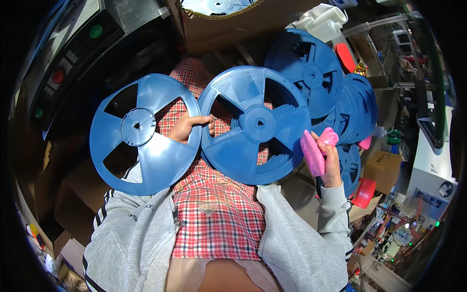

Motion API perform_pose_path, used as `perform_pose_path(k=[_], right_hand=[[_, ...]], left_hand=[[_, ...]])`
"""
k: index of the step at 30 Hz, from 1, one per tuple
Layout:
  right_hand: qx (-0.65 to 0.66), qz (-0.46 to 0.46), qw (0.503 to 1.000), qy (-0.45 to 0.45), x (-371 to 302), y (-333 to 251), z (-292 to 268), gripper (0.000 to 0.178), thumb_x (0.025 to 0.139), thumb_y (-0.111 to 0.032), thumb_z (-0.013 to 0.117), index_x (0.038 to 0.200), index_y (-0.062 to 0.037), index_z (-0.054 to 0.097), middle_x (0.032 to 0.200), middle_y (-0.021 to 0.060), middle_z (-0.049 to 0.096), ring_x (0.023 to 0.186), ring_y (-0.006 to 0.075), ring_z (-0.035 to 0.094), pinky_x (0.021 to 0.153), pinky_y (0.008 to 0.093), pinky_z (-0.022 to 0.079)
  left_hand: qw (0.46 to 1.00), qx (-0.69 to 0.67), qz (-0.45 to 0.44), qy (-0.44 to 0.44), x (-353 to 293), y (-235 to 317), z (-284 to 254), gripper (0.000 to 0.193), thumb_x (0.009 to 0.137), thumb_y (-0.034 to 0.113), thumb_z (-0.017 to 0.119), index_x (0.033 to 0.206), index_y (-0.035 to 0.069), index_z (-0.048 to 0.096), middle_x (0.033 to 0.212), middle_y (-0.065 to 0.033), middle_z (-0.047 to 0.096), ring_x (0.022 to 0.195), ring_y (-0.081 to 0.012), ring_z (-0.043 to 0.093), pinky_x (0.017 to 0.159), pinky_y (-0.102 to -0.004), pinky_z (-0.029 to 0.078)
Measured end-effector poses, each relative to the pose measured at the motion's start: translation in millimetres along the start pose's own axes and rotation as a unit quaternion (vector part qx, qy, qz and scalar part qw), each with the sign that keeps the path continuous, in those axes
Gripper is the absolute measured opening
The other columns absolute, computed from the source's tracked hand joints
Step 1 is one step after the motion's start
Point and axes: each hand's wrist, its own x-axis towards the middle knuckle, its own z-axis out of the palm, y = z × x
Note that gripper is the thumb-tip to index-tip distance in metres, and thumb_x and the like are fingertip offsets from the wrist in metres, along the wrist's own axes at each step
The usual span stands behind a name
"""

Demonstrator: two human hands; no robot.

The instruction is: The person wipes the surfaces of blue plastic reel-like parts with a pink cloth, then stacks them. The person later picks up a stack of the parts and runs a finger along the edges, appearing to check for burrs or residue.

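Observation:
My left hand grips the rim of a blue plastic reel. Its fingers come through one of the reel's openings, with the thumb lying over the rim. This reel is tipped up at the left, its face toward me. Beside it, a stack of similar blue reels rests over my lap, close to my left thumb. My right hand is raised at the stack's right edge, closed on a soft pink cloth-like pad that bulges out between the fingers. Whether the pad touches the stack I cannot tell.
More blue reels stand piled at the right. Beyond them are white plastic bottles and a small cardboard box. A large carton stands ahead. A dark machine with coloured buttons is at the left.

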Motion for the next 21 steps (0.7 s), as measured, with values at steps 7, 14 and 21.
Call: perform_pose_path(k=[7, 14, 21], right_hand=[[0.141, -0.06, 0.987, -0.043, -26, -73, -9, 0.032, 0.096, -0.022, 0.055, 0.111, 0.0025, 0.069, 0.102, 0.0104, 0.072, 0.087, 0.017, 0.071, 0.081, 0.0281, 0.058], [0.007, -0.191, 0.92, -0.342, -41, -166, 130, 0.061, 0.094, -0.023, 0.063, 0.145, 0.004, 0.043, 0.125, 0.0151, 0.06, 0.1, 0.0161, 0.064, 0.085, 0.0265, 0.054], [-0.012, -0.129, 0.85, -0.511, -39, -93, 301, 0.025, 0.083, -0.02, 0.07, 0.097, -0.0005, 0.064, 0.091, 0.0059, 0.065, 0.084, 0.0143, 0.061, 0.079, 0.0299, 0.049]], left_hand=[[0.998, 0.052, 0.012, 0.039, -4, 1, 5, 0.012, 0.089, 0.009, 0.069, 0.097, 0.0, 0.065, 0.082, -0.0096, 0.068, 0.072, -0.0187, 0.068, 0.068, -0.0334, 0.059], [0.993, -0.102, -0.058, 0.004, -10, 2, 6, 0.011, 0.087, 0.013, 0.072, 0.088, 0.004, 0.066, 0.079, -0.0067, 0.068, 0.074, -0.0162, 0.067, 0.072, -0.0316, 0.058], [0.999, -0.029, -0.011, -0.023, -18, -1, -3, 0.01, 0.088, 0.01, 0.069, 0.093, 0.002, 0.066, 0.083, -0.0082, 0.069, 0.076, -0.0157, 0.067, 0.071, -0.0311, 0.057]])
